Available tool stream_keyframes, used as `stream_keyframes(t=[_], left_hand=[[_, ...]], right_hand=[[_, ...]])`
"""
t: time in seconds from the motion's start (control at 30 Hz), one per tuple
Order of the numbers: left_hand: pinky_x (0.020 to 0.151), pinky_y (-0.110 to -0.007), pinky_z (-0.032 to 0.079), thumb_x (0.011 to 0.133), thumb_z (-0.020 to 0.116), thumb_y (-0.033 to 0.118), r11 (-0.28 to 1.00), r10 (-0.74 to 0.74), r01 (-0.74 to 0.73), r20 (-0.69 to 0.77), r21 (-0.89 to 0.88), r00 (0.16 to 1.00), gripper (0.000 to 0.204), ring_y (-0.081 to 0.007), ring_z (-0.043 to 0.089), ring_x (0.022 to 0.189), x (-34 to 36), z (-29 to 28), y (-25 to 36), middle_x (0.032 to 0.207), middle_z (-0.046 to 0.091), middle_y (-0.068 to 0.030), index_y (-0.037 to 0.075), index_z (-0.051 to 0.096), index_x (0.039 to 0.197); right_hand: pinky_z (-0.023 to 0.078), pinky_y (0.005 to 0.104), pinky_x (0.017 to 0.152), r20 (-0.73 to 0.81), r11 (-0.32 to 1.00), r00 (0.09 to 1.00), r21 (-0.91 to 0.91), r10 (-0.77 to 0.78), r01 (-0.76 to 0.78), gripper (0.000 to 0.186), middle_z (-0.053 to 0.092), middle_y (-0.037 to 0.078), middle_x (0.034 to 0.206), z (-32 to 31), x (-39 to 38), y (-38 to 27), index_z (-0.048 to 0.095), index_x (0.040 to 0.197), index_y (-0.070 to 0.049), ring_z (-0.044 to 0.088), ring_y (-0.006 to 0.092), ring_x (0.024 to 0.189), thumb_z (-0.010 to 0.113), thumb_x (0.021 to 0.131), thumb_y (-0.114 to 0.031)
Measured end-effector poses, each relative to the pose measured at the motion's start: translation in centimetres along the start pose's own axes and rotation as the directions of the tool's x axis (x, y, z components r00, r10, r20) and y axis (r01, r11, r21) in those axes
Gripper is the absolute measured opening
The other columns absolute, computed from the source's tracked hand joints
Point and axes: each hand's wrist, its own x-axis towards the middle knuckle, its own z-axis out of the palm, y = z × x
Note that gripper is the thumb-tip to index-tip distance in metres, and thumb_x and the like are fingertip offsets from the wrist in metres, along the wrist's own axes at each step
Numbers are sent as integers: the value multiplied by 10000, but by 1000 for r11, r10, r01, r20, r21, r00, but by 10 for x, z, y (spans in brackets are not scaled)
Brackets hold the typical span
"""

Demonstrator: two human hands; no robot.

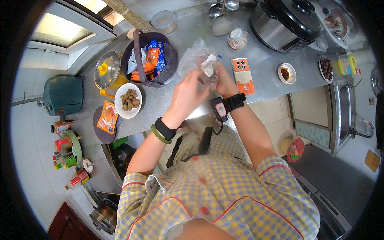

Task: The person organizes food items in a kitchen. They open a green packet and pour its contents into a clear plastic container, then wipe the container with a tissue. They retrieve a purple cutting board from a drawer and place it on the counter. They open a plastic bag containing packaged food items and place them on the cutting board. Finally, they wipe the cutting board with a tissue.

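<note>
My left hand [191,87] and my right hand [223,82] both grip a crumpled clear plastic bag [191,57] above the steel counter's front half, fingers curled at its lower part. A small white piece [208,65], perhaps paper, shows in the bag; I cannot make out what else it holds. Just right of my right hand lies an orange and cream flat package [242,76]. Left of the bag stands a dark felt basket [172,66] of orange and blue packets. A white bowl of peanuts [129,100] sits near my left forearm.
On the steel counter [266,68] are a rice cooker [280,30], a sauce dish [287,79], a bowl of dark fruit [326,71], a yellow lidded pot [108,74], an orange pouch [107,118] and a small wrapped bundle [237,40]. A sink [342,116] is at the right.
</note>
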Motion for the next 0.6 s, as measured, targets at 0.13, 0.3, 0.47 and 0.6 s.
stream_keyframes(t=[0.13,0.3,0.47,0.6], left_hand=[[651,-371,509,675,763,223,980,-102,105,29,-167,994,491,-296,635,787,-7,3,-9,919,606,-172,15,467,1007],[672,-343,526,791,686,233,716,-497,508,161,-478,853,482,-230,639,826,-7,9,-29,999,575,-161,42,370,1100],[729,-358,542,922,464,140,220,-593,375,182,-900,784,373,-317,630,859,-19,15,-55,1143,469,-208,65,226,1199],[821,-432,510,922,394,134,99,-598,353,228,-930,768,300,-376,603,937,-30,9,-66,1177,442,-177,68,277,1190]], right_hand=[[505,303,753,-91,985,995,-165,30,-45,295,606,30,1052,6,-2,-6,549,1141,-104,596,154,928,407,941,-269],[462,232,647,-99,902,989,-410,106,-137,196,619,6,970,2,0,-2,600,1072,-139,567,73,812,522,905,-206],[442,216,607,-35,968,998,-246,45,-52,208,617,24,914,1,2,7,604,1053,-87,563,85,768,514,911,-210],[443,219,609,-5,990,990,5,139,-139,226,622,50,923,-8,3,1,596,1052,-45,576,114,801,500,915,-198]])
